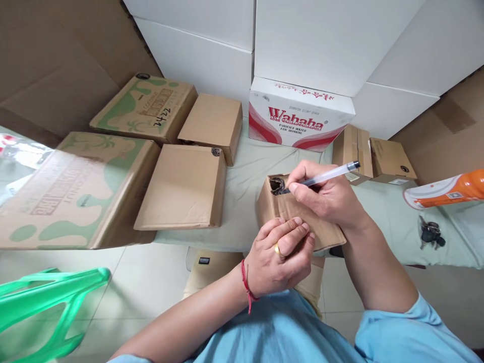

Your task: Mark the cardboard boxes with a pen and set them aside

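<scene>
A small brown cardboard box (291,212) sits at the near edge of the cloth-covered table. My right hand (327,194) pinches a clear-barrelled pen (328,174) with a black cap on its rear end. The pen's writing end meets a dark ragged ring (278,185) at the box's far left corner; whether it is ink or a hole I cannot tell. My left hand (285,249), with a gold ring and a red string bracelet, holds the near side of the box. Its fingers bend over the top, and the thumb is hidden.
Left stand two green-printed cartons (151,108) and two plain boxes (181,186). A Wahaha carton (298,118) stands at the back. To the right are two small boxes (391,156), an orange-and-white bottle (446,189) and keys (431,233). A green plastic stool (56,292) stands lower left.
</scene>
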Available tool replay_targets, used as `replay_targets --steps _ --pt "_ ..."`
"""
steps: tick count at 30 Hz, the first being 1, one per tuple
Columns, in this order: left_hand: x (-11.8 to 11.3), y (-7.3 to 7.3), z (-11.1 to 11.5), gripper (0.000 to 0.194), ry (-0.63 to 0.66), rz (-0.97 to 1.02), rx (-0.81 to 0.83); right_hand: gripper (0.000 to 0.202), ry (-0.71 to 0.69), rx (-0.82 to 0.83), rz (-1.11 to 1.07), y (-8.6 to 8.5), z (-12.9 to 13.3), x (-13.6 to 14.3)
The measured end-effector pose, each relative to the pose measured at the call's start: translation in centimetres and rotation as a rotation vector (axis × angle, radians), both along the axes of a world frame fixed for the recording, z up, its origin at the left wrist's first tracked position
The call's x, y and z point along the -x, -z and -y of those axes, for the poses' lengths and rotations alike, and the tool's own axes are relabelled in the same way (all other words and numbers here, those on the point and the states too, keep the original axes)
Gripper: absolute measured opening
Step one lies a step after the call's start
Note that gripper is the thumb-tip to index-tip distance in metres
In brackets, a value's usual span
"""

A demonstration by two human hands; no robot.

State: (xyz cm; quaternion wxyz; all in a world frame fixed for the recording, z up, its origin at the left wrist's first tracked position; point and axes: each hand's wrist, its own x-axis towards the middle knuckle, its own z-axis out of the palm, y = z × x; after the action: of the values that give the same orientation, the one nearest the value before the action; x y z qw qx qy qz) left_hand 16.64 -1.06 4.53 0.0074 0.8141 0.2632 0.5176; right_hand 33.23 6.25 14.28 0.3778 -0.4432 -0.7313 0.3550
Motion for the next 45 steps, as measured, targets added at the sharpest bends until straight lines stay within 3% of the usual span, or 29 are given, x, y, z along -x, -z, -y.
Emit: replay_targets --steps 4,12,19,24,27,30,33,36,38,40,43,45 --pt "0.0 0.0 0.1 0.028 0.0 0.0 0.002 0.014 -0.059 0.065 -0.023 -0.1 -0.1 0.0" --pt "0.1 0.1 0.1 0.033 0.022 -0.003 0.013 0.012 -0.032 0.06 0.007 -0.2 -0.2 0.3" --pt "0.1 0.1 0.2 0.033 0.014 -0.008 0.025 0.015 0.118 0.018 0.048 0.0 0.0 0.5" --pt "0.4 -0.1 0.2 0.032 0.011 -0.03 0.021 0.013 0.327 -0.12 -0.202 0.9 0.4 0.0" --pt "0.9 -0.1 0.2 0.038 0.039 -0.064 0.034 0.021 0.569 -0.264 -0.312 2.5 1.5 -3.2" --pt "1.6 0.1 0.4 0.046 0.068 -0.095 0.052 0.026 0.786 -0.246 -0.042 5.1 4.4 -9.1" --pt "2.4 0.6 0.9 0.049 0.08 -0.021 0.101 0.018 0.841 0.082 0.616 8.3 8.7 -15.7" --pt "3.0 1.2 1.2 0.053 0.052 0.083 0.179 0.025 0.793 0.45 0.97 11.6 12.6 -20.1" --pt "3.3 1.5 1.2 0.055 0.051 0.084 0.217 0.032 0.8 0.557 1.034 13.6 14.2 -21.5" --pt "3.3 1.8 1.0 0.056 0.079 0.07 0.231 0.045 0.868 0.555 1.028 14.9 14.8 -22.1" --pt "3.0 2.0 0.6 0.06 0.103 0.055 0.238 0.067 0.979 0.492 0.942 15.6 14.9 -22.1" --pt "2.5 2.1 0.2 0.06 0.097 0.047 0.24 0.072 1.003 0.484 0.9 15.4 15.1 -21.2"
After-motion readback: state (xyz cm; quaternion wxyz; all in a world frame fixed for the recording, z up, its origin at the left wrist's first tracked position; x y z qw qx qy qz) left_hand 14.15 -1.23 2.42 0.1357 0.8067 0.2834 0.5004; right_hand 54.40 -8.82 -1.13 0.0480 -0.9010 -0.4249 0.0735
